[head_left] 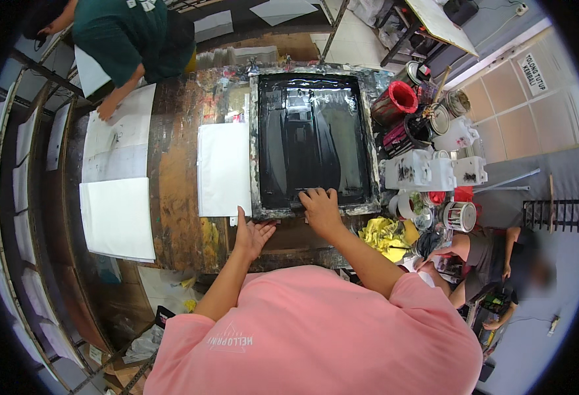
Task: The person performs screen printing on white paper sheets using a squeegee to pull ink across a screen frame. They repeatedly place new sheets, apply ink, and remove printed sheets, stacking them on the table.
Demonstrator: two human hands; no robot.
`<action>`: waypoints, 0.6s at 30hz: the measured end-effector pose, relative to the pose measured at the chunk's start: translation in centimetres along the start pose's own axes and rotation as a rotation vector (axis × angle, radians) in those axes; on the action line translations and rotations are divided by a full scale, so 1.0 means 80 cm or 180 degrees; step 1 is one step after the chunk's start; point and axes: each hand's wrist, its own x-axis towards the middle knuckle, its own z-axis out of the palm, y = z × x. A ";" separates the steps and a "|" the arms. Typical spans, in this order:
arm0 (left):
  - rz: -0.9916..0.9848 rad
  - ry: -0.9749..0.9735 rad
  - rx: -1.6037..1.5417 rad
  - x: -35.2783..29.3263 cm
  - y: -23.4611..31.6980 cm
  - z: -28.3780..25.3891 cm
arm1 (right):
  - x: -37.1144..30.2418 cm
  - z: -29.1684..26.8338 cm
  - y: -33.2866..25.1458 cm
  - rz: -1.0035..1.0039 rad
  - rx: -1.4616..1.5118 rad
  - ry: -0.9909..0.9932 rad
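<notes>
A screen printing frame (254, 145) lies on the worktable before me, its mesh covered with glossy black ink. My right hand (321, 209) rests on the near rim, fingers bent over its inner edge and thumb side toward the left. My left hand (254, 238) is open beside the near left corner, palm partly up and fingers loosely spread. Its thumb points up close to the lower edge of a white sheet stack (224, 170), which lies against the frame's left side. The left hand appears to hold nothing.
On the stained worktable (177, 164) lie more white sheets (117, 217), where a co-worker's hand (108, 105) touches the far end. Paint cans, white jugs (408, 170) and a yellow crumpled cloth (385, 238) crowd the right. Shelves (29, 217) line the left. Another person (474, 253) is at right.
</notes>
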 end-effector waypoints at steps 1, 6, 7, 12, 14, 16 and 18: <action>0.0003 -0.0006 0.0039 0.000 0.001 0.000 | 0.007 0.002 0.000 -0.0004 -0.0032 -0.0023; -0.0154 -0.0036 -0.0040 0.007 -0.005 -0.017 | 0.125 0.019 0.044 0.0113 -0.0159 0.0201; -0.0173 -0.0064 -0.0096 0.011 -0.005 -0.026 | 0.155 0.016 0.054 0.0126 -0.0107 0.0322; -0.0150 -0.0600 0.0116 -0.007 0.012 -0.021 | 0.257 0.005 0.103 0.0300 -0.0225 0.0228; -0.0076 -0.0379 0.0148 -0.020 0.016 -0.006 | 0.262 -0.015 0.109 0.0193 -0.0162 0.0119; 0.0091 -0.0272 0.0331 -0.047 0.022 0.016 | 0.240 -0.045 0.100 0.0225 -0.0060 -0.0613; 0.0333 -0.0382 0.0403 -0.060 0.020 0.015 | 0.179 -0.084 0.077 0.0073 0.0036 -0.1000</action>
